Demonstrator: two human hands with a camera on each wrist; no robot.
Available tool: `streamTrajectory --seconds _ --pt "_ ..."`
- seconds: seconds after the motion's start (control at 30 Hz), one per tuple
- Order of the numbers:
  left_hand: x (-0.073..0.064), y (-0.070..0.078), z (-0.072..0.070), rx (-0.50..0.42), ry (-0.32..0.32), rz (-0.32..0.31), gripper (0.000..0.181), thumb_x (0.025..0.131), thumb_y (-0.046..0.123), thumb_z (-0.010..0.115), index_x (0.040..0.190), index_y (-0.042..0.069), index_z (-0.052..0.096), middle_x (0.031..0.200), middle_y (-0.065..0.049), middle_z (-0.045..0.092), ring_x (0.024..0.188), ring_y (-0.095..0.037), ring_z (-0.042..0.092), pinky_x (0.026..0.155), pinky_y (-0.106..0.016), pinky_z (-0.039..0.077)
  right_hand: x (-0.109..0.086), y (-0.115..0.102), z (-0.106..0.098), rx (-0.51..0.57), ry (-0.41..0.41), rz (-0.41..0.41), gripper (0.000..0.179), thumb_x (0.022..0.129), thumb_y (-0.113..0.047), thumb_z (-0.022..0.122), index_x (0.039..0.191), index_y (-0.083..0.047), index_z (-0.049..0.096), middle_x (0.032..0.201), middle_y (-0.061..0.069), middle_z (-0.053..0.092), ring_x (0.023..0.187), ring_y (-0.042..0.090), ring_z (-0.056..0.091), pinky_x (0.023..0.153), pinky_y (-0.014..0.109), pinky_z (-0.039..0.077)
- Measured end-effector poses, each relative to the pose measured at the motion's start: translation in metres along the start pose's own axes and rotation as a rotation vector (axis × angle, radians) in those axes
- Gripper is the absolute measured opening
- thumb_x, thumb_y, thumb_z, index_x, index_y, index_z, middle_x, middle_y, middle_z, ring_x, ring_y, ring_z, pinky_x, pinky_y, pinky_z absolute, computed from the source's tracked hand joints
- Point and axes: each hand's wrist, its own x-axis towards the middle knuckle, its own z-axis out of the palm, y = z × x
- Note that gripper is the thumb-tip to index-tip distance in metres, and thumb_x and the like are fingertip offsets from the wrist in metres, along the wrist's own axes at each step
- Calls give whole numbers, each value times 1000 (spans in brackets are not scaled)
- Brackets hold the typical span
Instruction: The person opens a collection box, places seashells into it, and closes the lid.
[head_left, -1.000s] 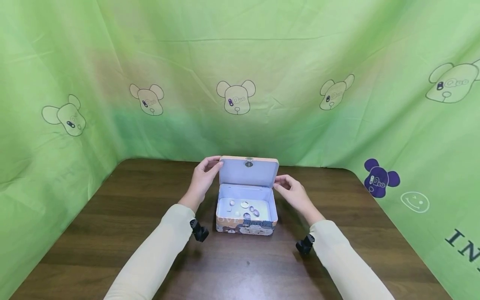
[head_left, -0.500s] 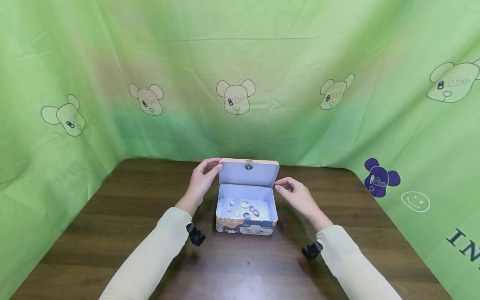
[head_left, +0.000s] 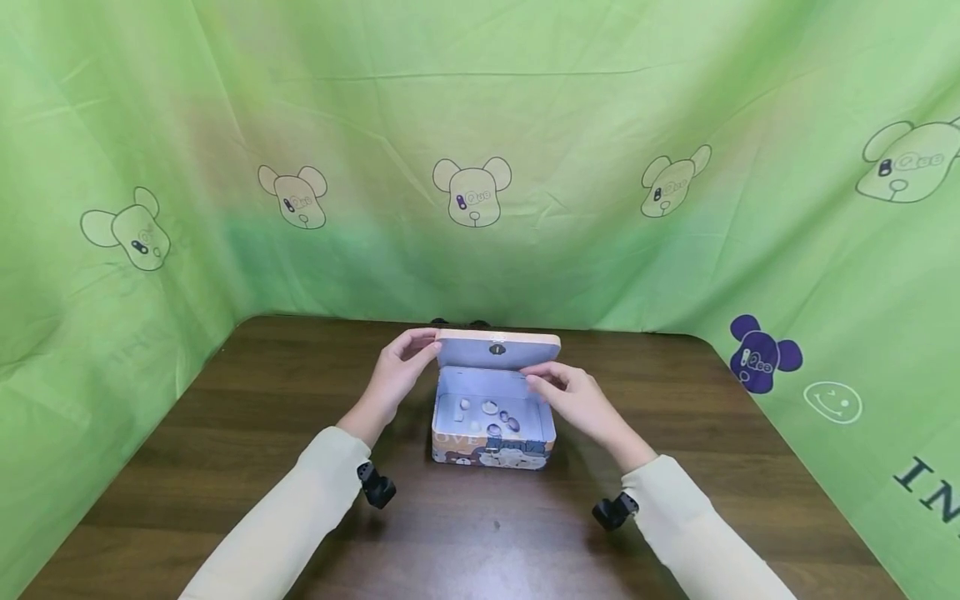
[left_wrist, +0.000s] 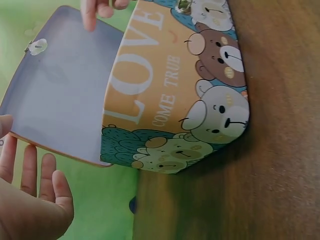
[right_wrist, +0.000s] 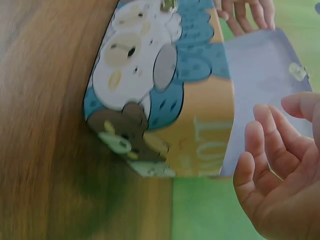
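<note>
A tin box [head_left: 491, 456] printed with cartoon bears and the word LOVE sits on the table, its hinged lid [head_left: 465, 352] raised and leaning forward. On the pale floor inside lie several small clear and purplish gem-like pieces [head_left: 490, 407]. My left hand [head_left: 393, 379] pinches the lid's left upper corner, thumb on the inner side and fingers behind, as the left wrist view shows. My right hand [head_left: 576, 396] hovers over the box's right rear corner, fingers loosely bent and holding nothing. In the right wrist view its fingers [right_wrist: 255, 137] overlap the lid's pale inside.
The brown wooden table [head_left: 480, 533] spreads around the box. Green cloth [head_left: 375, 250] with bear prints hangs behind it and at both sides. Small dark shapes [head_left: 480, 323] show at the table's back edge, behind the lid. Each wrist carries a black camera [head_left: 377, 485].
The lid has tipped forward and lower, my left hand moving down with it. My right hand drew slightly away from the lid's right side, then came left over the box's rear corner.
</note>
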Motion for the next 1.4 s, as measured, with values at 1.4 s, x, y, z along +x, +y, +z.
streamTrajectory --seconds 1.4 --pt "-51 -21 -19 84 -203 -79 44 92 20 76 134 17 63 120 -6 65 111 -24 62 95 -42 48 -35 -26 41 174 -220 -45 30 106 -25 54 106 -3 74 79 14 69 49 12 53 43 25 41"
